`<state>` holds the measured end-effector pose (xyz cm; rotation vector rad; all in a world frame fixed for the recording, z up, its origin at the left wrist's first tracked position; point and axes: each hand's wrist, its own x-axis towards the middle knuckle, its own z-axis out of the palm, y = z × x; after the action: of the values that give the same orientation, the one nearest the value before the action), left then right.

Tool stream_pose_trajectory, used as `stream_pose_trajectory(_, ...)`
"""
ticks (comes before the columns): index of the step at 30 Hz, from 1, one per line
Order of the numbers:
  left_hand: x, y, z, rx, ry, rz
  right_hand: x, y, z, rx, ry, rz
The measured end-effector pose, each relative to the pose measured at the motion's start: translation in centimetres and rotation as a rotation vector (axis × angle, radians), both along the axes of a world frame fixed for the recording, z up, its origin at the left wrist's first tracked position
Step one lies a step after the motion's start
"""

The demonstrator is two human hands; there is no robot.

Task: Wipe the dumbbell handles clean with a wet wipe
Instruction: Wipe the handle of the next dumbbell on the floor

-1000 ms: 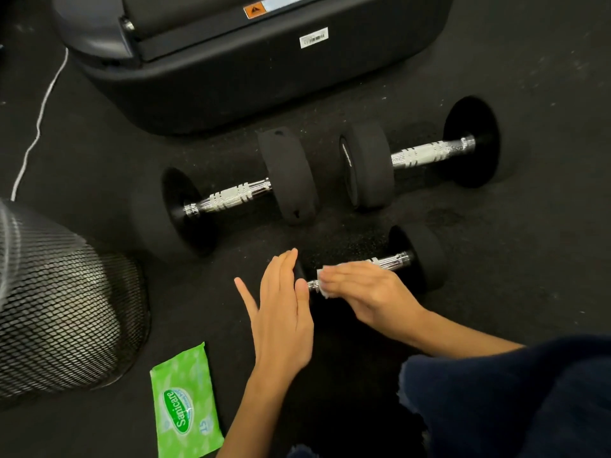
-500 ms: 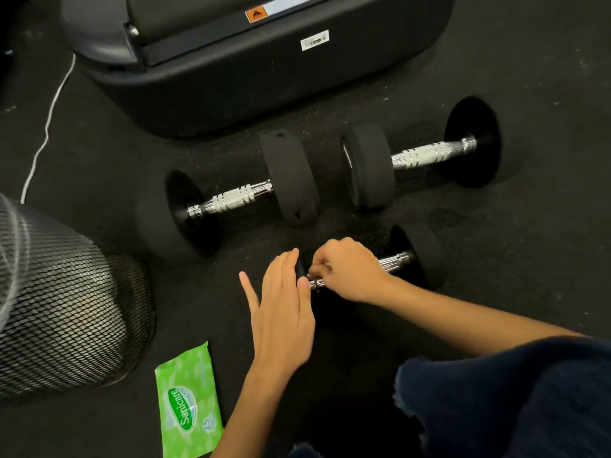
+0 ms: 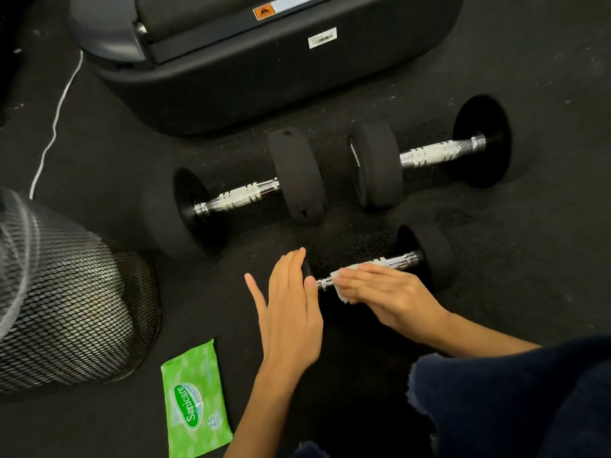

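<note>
Far left of the grip stands a black mesh basket (image 3: 66, 292), with a white cord (image 3: 54, 127) trailing on the dark floor (image 3: 545, 242) beyond it. Nearer, a green wet-wipe packet (image 3: 195, 399) lies flat below and left of the hands. The left hand (image 3: 291, 312) rests open, fingers extended and together, palm flat against the near end weight of the small dumbbell (image 3: 426, 256); that weight is almost wholly hidden beneath it. The right hand (image 3: 383, 295) lies over the chrome handle (image 3: 396, 260), fingers curled loosely around a white wet wipe (image 3: 342, 292) pressed to the bar's left portion; the wipe shows only at the fingertips. The bar's right portion and far weight are exposed. Above the grip, two larger dumbbells lie end to end: the left dumbbell (image 3: 238, 196) and the right dumbbell (image 3: 429, 157), inner weights close together, both clear of the hands. A black machine base (image 3: 264, 77) sits beyond them. A dark sleeve (image 3: 512, 398) covers the lower right.
</note>
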<state>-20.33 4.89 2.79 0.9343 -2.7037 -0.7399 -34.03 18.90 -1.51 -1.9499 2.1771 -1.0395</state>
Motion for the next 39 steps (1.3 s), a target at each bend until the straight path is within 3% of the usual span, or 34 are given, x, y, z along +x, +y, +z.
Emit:
stream_pose_trajectory(8, -0.4, -0.8, 0.0, -0.007, -0.009, -0.034, 0.0, -0.7, 0.4, 0.013, -0.025, -0.021)
stream_pose_trajectory(11, -1.2, -1.2, 0.1, -0.187, -0.023, -0.042, 0.1, -1.3, 1.1, 0.022, -0.092, -0.155)
stream_pose_trajectory(13, -2.0, -0.8, 0.4, -0.268, 0.043, -0.136, 0.6, -1.2, 1.4, 0.04, -0.057, -0.203)
stream_pose_trajectory(17, -3.6, 2.1, -0.6, -0.153, 0.135, -0.442, -0.1, 0.8, 2.0, 0.069, 0.08, -0.328)
stream_pose_trajectory(22, -4.6, 2.8, -2.3, -0.19, 0.13, -0.449, -1.4, 3.0, 3.6, -0.096, 0.06, -0.418)
stream_pose_trajectory(24, -5.3, 2.5, -2.1, -0.248, 0.099, -0.442, -3.0, 4.0, 4.7, -0.211, -0.009, -0.59)
stream_pose_trajectory(27, -6.8, 2.0, -1.6, -0.255, 0.12, -0.462, -5.7, 4.5, 4.7, -0.171, -0.294, -0.825)
stream_pose_trajectory(30, -8.8, 1.5, -1.6, -0.153, 0.185, -0.464, -6.7, 3.6, 3.2, -0.072, -0.584, -0.741)
stream_pose_trajectory(33, -9.6, 1.9, -2.4, -0.096, 0.13, -0.549, -6.0, 2.6, 2.4, -0.004, -0.783, -0.612)
stream_pose_trajectory(39, -9.1, 0.4, -2.2, -0.46, -0.212, -0.85, -4.9, 2.6, 2.1, -0.036, -0.865, -0.649)
